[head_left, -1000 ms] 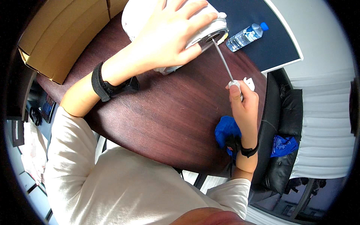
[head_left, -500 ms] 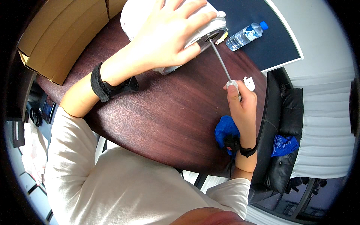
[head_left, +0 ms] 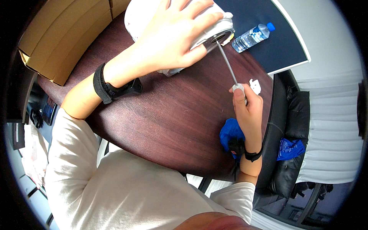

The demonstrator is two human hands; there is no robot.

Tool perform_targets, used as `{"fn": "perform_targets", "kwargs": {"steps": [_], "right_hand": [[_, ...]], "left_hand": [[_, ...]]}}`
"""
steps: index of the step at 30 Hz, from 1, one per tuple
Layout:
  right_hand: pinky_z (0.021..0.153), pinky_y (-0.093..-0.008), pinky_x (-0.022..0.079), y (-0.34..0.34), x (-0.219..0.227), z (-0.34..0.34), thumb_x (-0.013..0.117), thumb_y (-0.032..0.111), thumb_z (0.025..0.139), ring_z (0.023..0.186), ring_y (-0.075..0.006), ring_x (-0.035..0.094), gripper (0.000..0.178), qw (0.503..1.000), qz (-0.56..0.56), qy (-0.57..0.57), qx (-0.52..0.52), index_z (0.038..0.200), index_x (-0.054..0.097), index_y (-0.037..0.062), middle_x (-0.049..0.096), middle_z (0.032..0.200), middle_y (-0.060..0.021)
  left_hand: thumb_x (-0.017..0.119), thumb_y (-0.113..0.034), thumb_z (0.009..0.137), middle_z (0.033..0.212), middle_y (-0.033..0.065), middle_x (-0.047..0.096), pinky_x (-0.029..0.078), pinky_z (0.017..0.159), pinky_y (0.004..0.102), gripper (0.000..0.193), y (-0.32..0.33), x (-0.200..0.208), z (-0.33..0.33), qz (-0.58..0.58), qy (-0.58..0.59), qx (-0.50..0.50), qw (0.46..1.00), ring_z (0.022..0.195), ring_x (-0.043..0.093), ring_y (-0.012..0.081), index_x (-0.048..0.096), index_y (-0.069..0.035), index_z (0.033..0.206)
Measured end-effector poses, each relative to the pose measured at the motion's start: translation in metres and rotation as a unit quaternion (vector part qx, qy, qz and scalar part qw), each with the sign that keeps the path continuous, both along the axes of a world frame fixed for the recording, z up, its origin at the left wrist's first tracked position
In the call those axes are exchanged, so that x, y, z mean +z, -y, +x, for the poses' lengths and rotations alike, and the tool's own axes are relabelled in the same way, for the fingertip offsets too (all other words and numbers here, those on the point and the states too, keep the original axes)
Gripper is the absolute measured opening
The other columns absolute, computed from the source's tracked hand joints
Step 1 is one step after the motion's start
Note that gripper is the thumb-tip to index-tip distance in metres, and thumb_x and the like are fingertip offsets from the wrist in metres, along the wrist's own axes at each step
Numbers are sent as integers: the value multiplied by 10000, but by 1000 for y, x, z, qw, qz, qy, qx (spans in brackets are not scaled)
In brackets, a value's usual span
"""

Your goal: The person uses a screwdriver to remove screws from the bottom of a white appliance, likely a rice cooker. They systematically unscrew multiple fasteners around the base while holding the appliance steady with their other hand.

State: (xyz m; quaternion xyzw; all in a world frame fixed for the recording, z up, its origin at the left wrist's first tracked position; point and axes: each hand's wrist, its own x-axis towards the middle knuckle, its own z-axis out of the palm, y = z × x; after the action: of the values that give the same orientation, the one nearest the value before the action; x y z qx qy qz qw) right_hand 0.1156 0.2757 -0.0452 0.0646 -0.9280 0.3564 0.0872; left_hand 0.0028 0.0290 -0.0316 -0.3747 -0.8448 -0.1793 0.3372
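At the far side of the table, my left hand grips a white, rounded device, fingers spread over its top and thumb at its near side. Its right end carries a round, dark, rimmed opening. My right hand is closed round the pale handle of a screwdriver. The long metal shaft slants up and left, its tip at the dark opening; whether it sits in a screw is too small to tell. What the device is cannot be made out, as my left hand and the frame's edge hide part of it.
Beyond the dark brown table lies a navy, white-edged board with a water bottle. A white scrap and a blue bundle flank my right arm. A cardboard box stands far left; a black sofa is right.
The view has shifted very slightly. The screwdriver's tip stays at the device's opening, and both hands keep their hold with almost no movement.
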Motion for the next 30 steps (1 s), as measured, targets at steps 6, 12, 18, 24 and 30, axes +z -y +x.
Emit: {"fn": "perform_targets", "kwargs": {"steps": [6, 12, 18, 24, 30], "right_hand": [[512, -287, 395, 0, 0, -1, 580, 321, 976, 531, -122, 493, 332, 1000, 0, 7, 0, 888, 617, 3, 508, 588, -62], [521, -302, 412, -6, 19, -6, 579, 330, 974, 523, -155, 520, 323, 996, 82, -28, 9, 904, 629, 19, 541, 597, -84], [470, -245, 357, -19, 21, -15, 515, 348, 1007, 494, -87, 478, 347, 992, -41, 107, 58, 900, 603, 30, 523, 590, -23], [405, -198, 285, -18, 11, -17, 460, 399, 1022, 457, -30, 411, 401, 970, -152, 167, 91, 895, 574, 36, 468, 582, 31], [348, -214, 272, -9, -12, -15, 382, 498, 1016, 399, -63, 388, 514, 863, -384, 298, 136, 937, 556, 20, 485, 594, -2]], "left_hand": [[589, -291, 750, 1338, 266, 427, 291, 998, 704, 645, 0, 0, 1, 0, 4, 0, 1000, 1254, 384, 507, 456, -56, 1336], [590, -276, 742, 1339, 271, 421, 291, 994, 708, 646, 1, -3, -2, 10, -5, -17, 1000, 1255, 380, 510, 455, -49, 1332], [589, -260, 736, 1329, 271, 423, 294, 992, 706, 646, 0, 0, 0, 0, -2, -7, 1000, 1251, 377, 505, 455, -40, 1328], [591, -247, 730, 1317, 267, 428, 294, 992, 701, 624, -1, -2, -4, 13, -14, -25, 1000, 1239, 384, 503, 476, -28, 1302], [595, -247, 731, 1302, 265, 439, 296, 997, 689, 611, -5, 2, 1, 30, -21, -20, 999, 1223, 397, 496, 487, -24, 1289]]}}
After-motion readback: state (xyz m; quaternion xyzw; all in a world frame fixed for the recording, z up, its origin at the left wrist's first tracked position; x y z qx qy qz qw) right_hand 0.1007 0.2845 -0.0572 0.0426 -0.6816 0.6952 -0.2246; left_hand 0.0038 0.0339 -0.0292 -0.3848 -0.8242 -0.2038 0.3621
